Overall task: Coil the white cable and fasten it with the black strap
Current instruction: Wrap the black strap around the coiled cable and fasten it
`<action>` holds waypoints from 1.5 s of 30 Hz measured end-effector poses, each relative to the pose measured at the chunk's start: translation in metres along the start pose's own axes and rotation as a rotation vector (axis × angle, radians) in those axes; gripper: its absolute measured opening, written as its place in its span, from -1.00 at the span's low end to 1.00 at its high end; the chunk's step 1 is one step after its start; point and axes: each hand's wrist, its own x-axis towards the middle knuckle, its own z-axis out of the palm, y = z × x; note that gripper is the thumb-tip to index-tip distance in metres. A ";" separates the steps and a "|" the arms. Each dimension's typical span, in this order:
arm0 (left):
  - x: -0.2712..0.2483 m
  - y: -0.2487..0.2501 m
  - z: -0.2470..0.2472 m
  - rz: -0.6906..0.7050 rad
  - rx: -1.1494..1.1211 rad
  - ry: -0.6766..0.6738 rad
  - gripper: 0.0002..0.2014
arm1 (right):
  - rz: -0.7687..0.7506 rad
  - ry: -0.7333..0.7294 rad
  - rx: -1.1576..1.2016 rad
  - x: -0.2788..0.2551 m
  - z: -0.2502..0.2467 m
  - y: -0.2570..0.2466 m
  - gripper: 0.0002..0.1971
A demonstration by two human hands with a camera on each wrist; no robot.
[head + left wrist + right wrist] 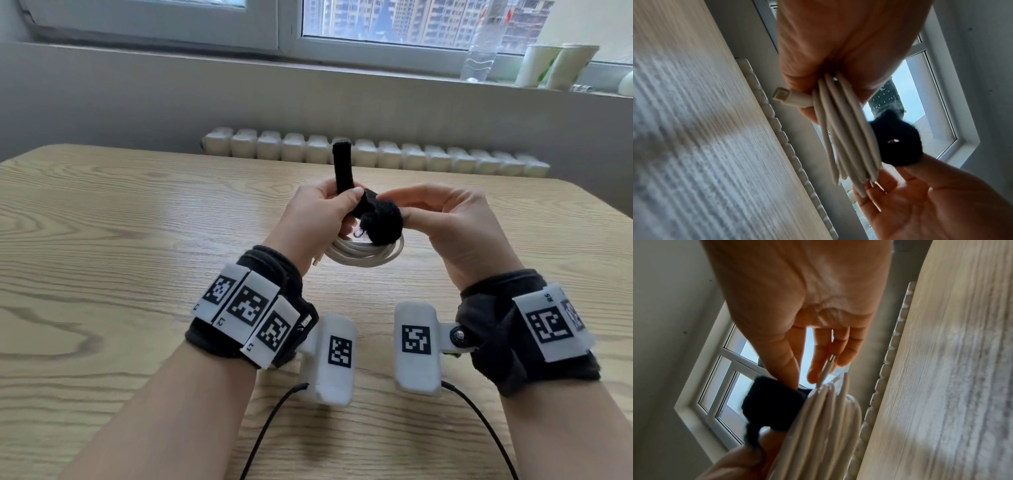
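The wooden table (102, 240) fills most of what I can see, running back to a white radiator (376, 154) under the window (411, 20), with a clear plastic bottle (479, 51) and two paper cups (555, 65) on the sill at the right. Above the table, both of the person's forearms are raised, each wrist wrapped in a dark band carrying white marker blocks.

Between the hands hangs the white cable (363, 255), already gathered into a round bundle of several loops and held clear of the tabletop. The left hand (318, 219) is clenched around one side of the bundle; in the left wrist view the strands fan out of its fist, and one connector (781, 95) pokes out sideways beside the thumb. That hand's thumb also pins the black strap (380, 219), whose free tail (342, 168) stands straight up past the knuckles. The right hand (455, 222) pinches the wrapped part of the strap between thumb and forefinger, its other fingers loosely extended. The second connector (831, 359) lies against those fingers in the right wrist view.

My guess is the wrap is only half made, with the tail not yet pressed down. If the right-hand pinch eases, the fuzzy strap could unwind and the springy loops splay apart. Pulling the tail hard could drag the strap off toward the bundle's edge, or trap a loose connector under it.
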 end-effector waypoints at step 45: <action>0.001 -0.003 0.001 0.117 -0.058 0.165 -0.85 | 0.021 0.112 -0.155 -0.001 0.010 0.002 -0.80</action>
